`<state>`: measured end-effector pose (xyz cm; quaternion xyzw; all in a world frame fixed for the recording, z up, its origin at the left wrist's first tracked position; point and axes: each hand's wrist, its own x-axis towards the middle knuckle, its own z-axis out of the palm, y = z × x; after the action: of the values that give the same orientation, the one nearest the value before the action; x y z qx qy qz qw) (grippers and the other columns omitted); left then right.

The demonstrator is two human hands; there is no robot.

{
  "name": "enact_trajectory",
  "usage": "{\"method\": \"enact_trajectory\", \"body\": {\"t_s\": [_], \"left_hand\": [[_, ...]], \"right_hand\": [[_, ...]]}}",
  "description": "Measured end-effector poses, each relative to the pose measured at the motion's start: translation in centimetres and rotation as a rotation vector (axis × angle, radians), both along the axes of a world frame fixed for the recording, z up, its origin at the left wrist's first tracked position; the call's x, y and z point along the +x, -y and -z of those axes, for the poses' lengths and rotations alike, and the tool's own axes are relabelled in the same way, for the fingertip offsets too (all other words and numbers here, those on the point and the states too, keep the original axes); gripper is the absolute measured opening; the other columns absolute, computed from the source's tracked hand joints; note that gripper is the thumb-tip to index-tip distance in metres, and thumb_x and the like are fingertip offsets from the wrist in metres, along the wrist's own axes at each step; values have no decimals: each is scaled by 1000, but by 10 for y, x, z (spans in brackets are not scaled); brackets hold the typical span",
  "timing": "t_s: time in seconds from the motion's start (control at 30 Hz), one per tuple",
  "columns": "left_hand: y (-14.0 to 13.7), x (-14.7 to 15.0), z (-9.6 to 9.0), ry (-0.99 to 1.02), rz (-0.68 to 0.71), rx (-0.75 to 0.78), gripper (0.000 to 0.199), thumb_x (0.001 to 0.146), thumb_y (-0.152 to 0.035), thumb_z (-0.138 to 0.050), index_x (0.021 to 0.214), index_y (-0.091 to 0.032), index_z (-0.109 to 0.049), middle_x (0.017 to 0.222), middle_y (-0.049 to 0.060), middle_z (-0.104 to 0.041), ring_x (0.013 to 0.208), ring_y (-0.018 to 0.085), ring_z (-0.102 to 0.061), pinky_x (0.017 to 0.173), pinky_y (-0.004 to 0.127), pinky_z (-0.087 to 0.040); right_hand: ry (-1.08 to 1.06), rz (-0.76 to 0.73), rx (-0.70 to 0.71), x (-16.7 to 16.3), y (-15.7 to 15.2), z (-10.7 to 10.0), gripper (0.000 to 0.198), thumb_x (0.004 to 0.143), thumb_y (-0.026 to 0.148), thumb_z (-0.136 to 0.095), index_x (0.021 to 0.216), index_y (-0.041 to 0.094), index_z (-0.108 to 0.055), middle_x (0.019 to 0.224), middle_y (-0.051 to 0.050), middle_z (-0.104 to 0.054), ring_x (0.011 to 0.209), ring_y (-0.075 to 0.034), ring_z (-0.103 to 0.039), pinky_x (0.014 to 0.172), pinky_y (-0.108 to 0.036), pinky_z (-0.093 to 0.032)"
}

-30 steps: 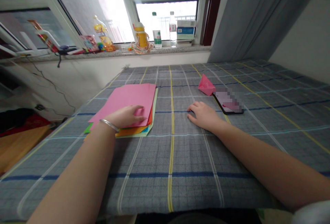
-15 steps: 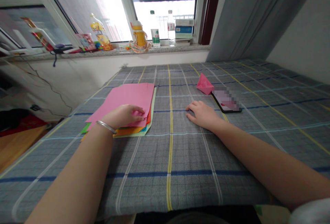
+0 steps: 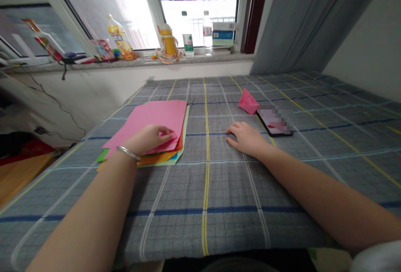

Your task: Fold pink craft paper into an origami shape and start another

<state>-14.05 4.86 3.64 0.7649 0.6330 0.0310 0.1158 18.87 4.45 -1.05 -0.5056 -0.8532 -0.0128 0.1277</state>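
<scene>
My left hand point(image 3: 152, 137), with a silver bangle at the wrist, rests over a stack of coloured paper on the left. Its thumb and fingertips are pinched together at the top pink sheet of paper point(image 3: 156, 113), near the right edge. Beneath it, orange, green and pale green sheets point(image 3: 159, 163) stick out. My right hand point(image 3: 246, 137) lies on the cloth, fingers loosely bent and apart, holding nothing. Just beyond it are a folded pink paper shape point(image 3: 248, 102) and a phone point(image 3: 275, 121) with a blurred screen.
A grey checked cloth point(image 3: 232, 188) covers the table. On the windowsill point(image 3: 144, 60) behind stand a yellow drink bottle point(image 3: 120, 40), a yellow flask point(image 3: 169, 44), clear bottles point(image 3: 207, 31) and stacked boxes point(image 3: 223, 36). A grey curtain point(image 3: 300, 21) hangs at the right.
My left thumb and fingers have drawn together into a pinch on the pink sheet. My right hand, the phone and the folded paper stay in place.
</scene>
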Motion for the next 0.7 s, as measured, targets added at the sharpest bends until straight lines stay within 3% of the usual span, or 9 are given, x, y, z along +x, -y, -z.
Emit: {"method": "enact_trajectory", "body": {"t_s": [0.13,0.33,0.53,0.7], "left_hand": [[10,36,6,-193,-7,199,41,96,-42,-31,99,-14,-61,90,15,-70,84,27,-66,70,34,-44],[28,93,21,-112,-27,310,37,100,-37,-22,102,-16,-52,84,11,-69,79,24,-67,63,29,-41],[42,118,24,-112,159,324,36,101,-40,-25,103,-20,-54,81,7,-70,76,21,-67,59,27,-39],[46,125,34,-60,415,365,35,101,-37,-27,108,-19,-56,92,6,-71,80,19,-68,63,27,-45]], "right_hand": [[-12,-10,-15,3,1,-1,30,88,38,-53,110,20,-64,113,-9,-63,105,-25,-55,92,-39,-44],[-122,-33,-28,9,4,0,33,84,33,-60,114,19,-60,115,-8,-63,109,-24,-56,96,-39,-44],[-251,-90,-10,4,8,0,47,78,25,-66,123,22,-54,129,-9,-54,118,-23,-52,99,-39,-43],[-254,-227,57,-3,8,2,39,79,20,-64,118,19,-59,127,-11,-57,121,-23,-49,102,-41,-40]]}}
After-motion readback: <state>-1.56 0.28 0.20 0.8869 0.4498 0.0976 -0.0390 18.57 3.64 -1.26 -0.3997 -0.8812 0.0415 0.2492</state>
